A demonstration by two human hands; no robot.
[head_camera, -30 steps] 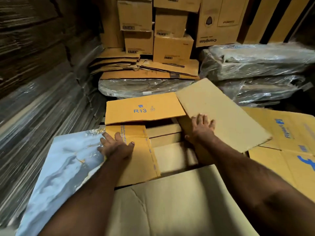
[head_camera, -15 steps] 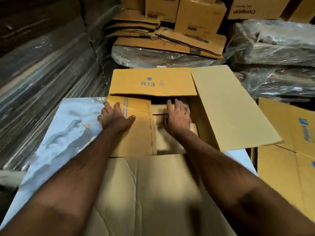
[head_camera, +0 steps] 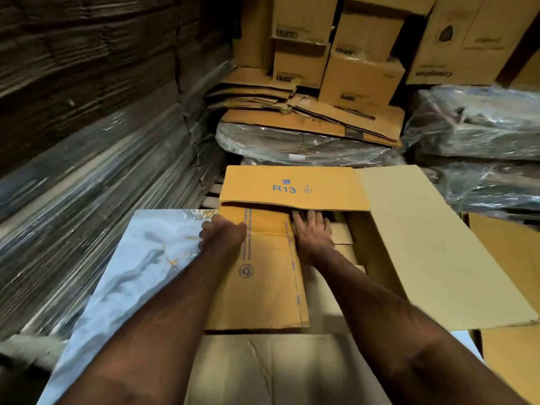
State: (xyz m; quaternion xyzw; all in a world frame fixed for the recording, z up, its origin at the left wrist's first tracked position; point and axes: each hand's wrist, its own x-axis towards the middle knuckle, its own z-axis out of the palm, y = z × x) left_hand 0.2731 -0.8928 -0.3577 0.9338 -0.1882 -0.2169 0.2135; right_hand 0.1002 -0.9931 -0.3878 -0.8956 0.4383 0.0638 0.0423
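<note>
Two of the four flaps of the carton (head_camera: 377, 267) are folded in: the left flap (head_camera: 263, 287) and the far flap (head_camera: 292, 188) marked R13. The right flap (head_camera: 423, 258) and the near flap (head_camera: 277, 369) lie open, so I judge the closing about half done. The left hand (head_camera: 223, 236) grips the left flap's left edge with curled fingers. The right hand (head_camera: 312, 232) lies flat and open inside the carton, just right of that flap, its fingertips under the far flap. The carton is directly below both hands.

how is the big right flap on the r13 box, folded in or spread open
Spread open: the right flap slants outward, baring the inside, where the right hand reaches.
</note>
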